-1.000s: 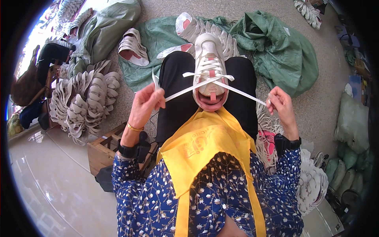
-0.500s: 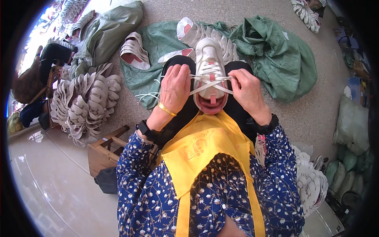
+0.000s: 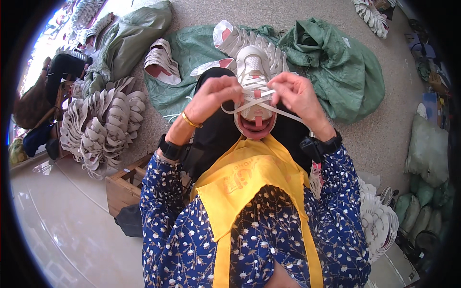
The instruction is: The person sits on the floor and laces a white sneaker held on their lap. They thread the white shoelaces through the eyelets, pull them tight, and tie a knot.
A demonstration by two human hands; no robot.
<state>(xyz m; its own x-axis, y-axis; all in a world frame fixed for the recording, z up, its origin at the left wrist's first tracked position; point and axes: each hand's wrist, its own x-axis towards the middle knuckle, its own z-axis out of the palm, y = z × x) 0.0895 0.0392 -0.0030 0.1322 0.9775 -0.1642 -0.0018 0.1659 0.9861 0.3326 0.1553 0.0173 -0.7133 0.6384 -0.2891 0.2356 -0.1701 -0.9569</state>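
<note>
A white and pink sneaker point(image 3: 252, 61) rests between my knees, toe pointing away from me and its opening toward me. White shoelaces point(image 3: 257, 102) cross over its pink tongue. At the shoe's left side, my left hand point(image 3: 214, 98) is closed in a pinch on a shoelace, which loops below its fingers. My right hand point(image 3: 297, 96) pinches the lace near the eyelets on the right side; a loose lace end trails below it toward my wrist.
White shoe uppers point(image 3: 233, 38) lie on a green sack point(image 3: 192, 43) beyond the shoe. A bunched green sack point(image 3: 336, 72) sits to the right. Stacked uppers point(image 3: 103, 122) and a wooden stool point(image 3: 122, 192) are on the left. A yellow apron point(image 3: 249, 177) covers my lap.
Both hands have shifted their grip along the laces, the right moving inward over the shoe. The laces, pulled out sideways before, now hang looser with a loop at the left.
</note>
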